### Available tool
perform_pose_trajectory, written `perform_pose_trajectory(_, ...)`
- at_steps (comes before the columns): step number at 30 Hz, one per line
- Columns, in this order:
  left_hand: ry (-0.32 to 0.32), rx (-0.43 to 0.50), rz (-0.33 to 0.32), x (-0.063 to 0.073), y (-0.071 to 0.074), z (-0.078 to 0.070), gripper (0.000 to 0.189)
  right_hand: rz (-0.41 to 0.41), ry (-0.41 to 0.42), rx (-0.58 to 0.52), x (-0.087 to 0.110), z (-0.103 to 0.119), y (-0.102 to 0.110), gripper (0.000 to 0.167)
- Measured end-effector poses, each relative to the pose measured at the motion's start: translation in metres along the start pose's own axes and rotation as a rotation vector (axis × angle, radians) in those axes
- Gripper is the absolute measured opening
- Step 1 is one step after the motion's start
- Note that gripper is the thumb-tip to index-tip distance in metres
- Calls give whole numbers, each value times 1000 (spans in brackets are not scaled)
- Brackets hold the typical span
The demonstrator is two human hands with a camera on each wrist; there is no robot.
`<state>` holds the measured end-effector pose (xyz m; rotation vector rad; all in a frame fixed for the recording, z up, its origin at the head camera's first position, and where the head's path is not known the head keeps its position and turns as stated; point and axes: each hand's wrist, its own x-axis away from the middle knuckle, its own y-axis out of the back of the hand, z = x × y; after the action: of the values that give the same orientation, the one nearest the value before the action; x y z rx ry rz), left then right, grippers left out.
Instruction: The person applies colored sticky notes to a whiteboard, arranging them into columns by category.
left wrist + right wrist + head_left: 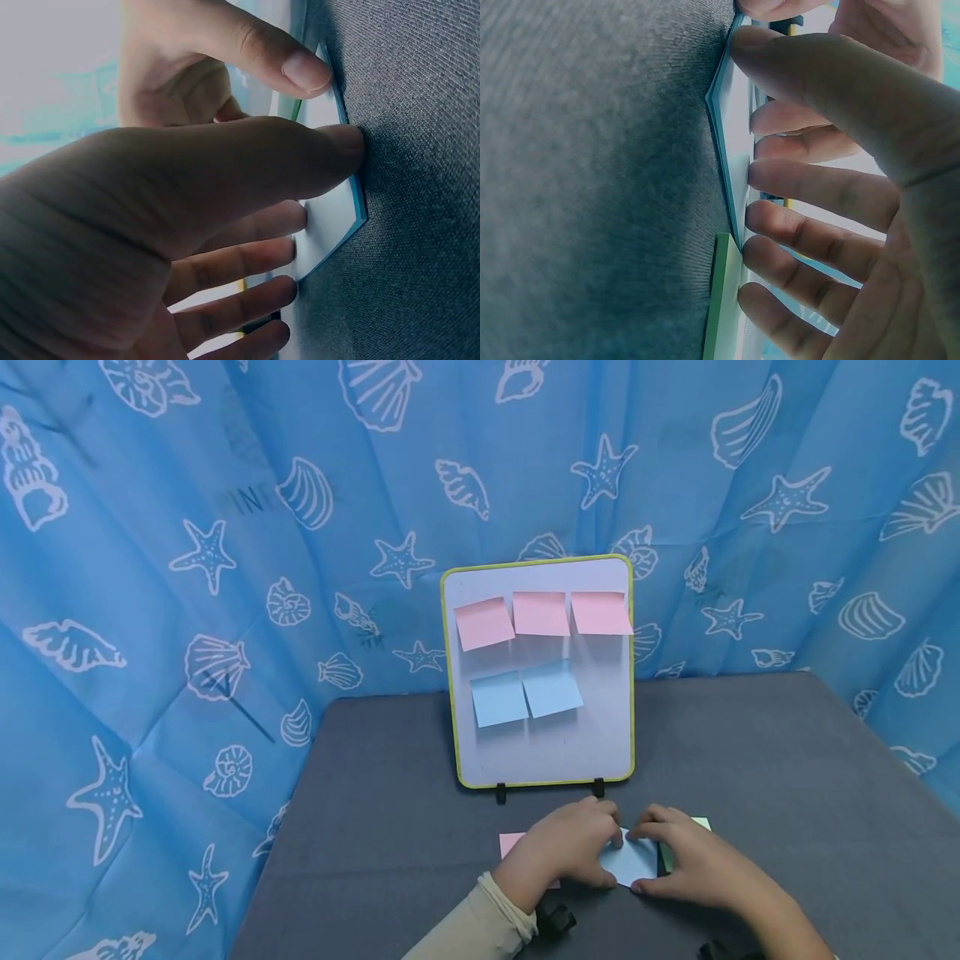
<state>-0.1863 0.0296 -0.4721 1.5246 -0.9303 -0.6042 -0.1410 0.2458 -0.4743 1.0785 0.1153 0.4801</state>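
A light blue sticky note pad (632, 862) lies on the dark grey table between both hands. My left hand (567, 845) holds its left side, thumb on the near edge and fingertips toward the far side. My right hand (697, 862) grips the pad likewise from the right; the two thumbs are close together at the near edge. In the left wrist view, the pad (330, 217) shows a slim stack of sheets. Under the right hand, a green pad (718, 300) sits beside the blue one. A pink pad (510, 842) is partly hidden by the left hand.
Behind the hands stands a yellow-edged whiteboard (551, 752) on small black feet (501, 793). Three pink notes (542, 614) stick along its top, with two blue notes (551, 688) below. A blue shell-patterned curtain (405, 468) hangs behind the table (360, 827).
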Motion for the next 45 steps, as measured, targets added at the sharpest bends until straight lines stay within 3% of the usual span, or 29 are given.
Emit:
perform_pose_trajectory(10, -20, 64, -16, 1, -1, 3, 35, -13, 43, -11, 2, 0, -1, 55)
perform_pose_trajectory(16, -2, 110, -31, -1, -2, 4, 26, -48, 80, -25, 2, -1, -2, 34)
perform_pose_trajectory(22, 12, 90, -94, 1, 2, 3, 24, -66, 118, -76, 2, -2, -3, 6)
perform_pose_trajectory(28, -11, 36, -191, 9, 18, 0, 20, -142, 137, -74, 1, -2, -1, 8)
perform_pose_trajectory(32, -29, 14, -213, 16, 25, -6, 21, -185, 131, -68, 2, -3, 0, 11)
perform_pose_trajectory(38, -64, -15, -146, 17, 14, -23, 23, -192, 91, -49, 1, -6, 2, 9)
perform_pose_trajectory(42, -58, -60, -79, 16, 0, -35, 13, -182, 40, -44, 1, -7, 2, 10)
perform_pose_trajectory(45, -38, -105, -70, 18, -7, -40, 9, -170, 21, -42, 1, -6, 2, 10)
